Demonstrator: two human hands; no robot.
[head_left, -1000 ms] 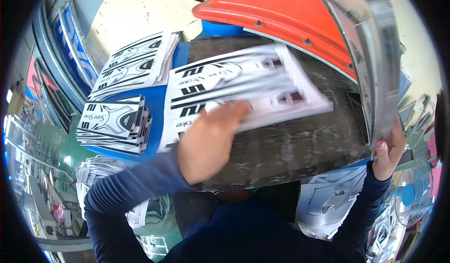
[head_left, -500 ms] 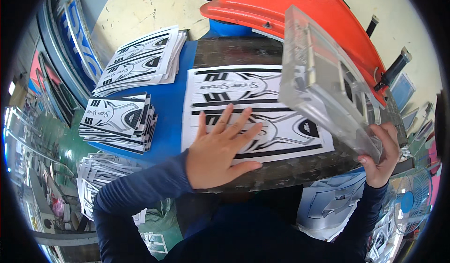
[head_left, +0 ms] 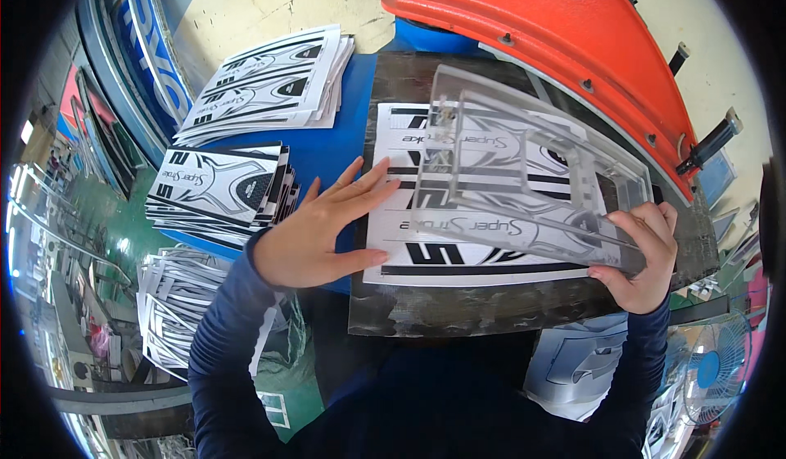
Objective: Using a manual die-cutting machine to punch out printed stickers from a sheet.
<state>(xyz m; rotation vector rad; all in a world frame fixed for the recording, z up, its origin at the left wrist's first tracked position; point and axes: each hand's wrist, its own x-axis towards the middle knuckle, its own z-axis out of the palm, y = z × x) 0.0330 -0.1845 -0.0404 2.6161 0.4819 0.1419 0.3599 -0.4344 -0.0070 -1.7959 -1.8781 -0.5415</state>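
Observation:
A white printed sheet [head_left: 389, 213] with black bars and two grey-black designs lies on the dark, worn board [head_left: 491, 316]. Over it, a clear plastic frame [head_left: 524, 123], boxy and thick-walled, is lowered; I cannot tell whether it touches the paper everywhere. My right hand [head_left: 647, 254] grips the frame's near right end, thumb low and fingers over the edge. With fingers spread, my left hand [head_left: 332, 221] rests at the sheet's left edge, apart from the frame, and holds nothing.
Left of the board, a blue surface [head_left: 348, 148] carries a stack of uncut sheets [head_left: 270, 82] and a stack of smaller cut pieces [head_left: 217, 185]. Paper offcuts [head_left: 176, 307] lie lower left. A red machine arm [head_left: 557, 25] curves behind the board. A fan [head_left: 708, 369] stands at lower right.
The clear frame has come down from a steep tilt to lie nearly flat over the sheet. My left hand has slid left, from the sheet's middle to its edge.

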